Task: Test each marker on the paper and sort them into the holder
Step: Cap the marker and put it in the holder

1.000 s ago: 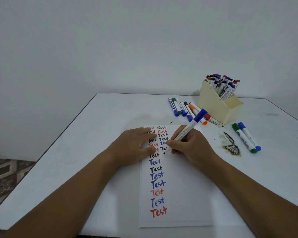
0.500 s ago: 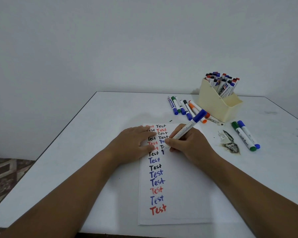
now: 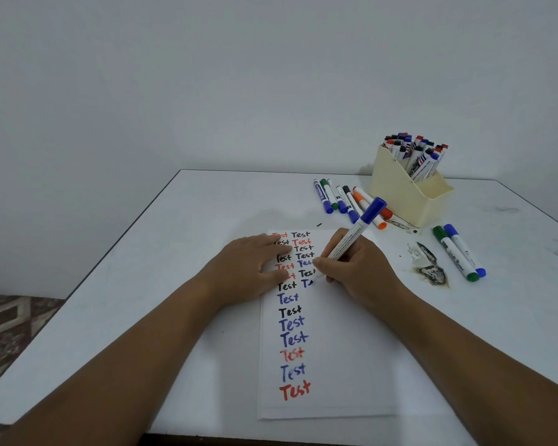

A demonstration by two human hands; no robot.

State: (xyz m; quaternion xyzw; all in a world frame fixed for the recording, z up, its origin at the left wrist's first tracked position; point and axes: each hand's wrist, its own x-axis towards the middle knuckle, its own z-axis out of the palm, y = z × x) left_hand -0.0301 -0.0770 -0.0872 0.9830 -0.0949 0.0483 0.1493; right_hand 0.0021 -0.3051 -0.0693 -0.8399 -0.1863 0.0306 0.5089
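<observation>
The blue-capped marker sits in the right hand, whose fingers and thumb curl round the lower barrel in a writing grip. Its tip touches the paper just left of the fingertips, and its capped end slants up and away to the right, above the knuckles. Beneath the tip a blue word is partly written in the second column: a "T" and the start of the next letter show, the rest hidden by the hand.

The left hand lies flat on the upper left part of the sheet, fingers straight and slightly spread, pressing it down and covering parts of the first column of "Test" words. Below both hands the column runs on toward the wrists in blue, black and red.

Beyond the right hand, up and to the right, stands the cream holder. Its taller back compartment is packed with upright markers whose caps are blue, black and red; I cannot tell what its lower front compartment contains. Between the holder and the hands a row of loose markers lies on the white table, capped in blue, green, black and orange. To the right of the right hand are a dark scorched patch and, past it, a green marker and a blue marker lying side by side, touching.

Against half a second ago, the blue stroke has grown slightly longer; the left hand and all the other things lie as they did.
</observation>
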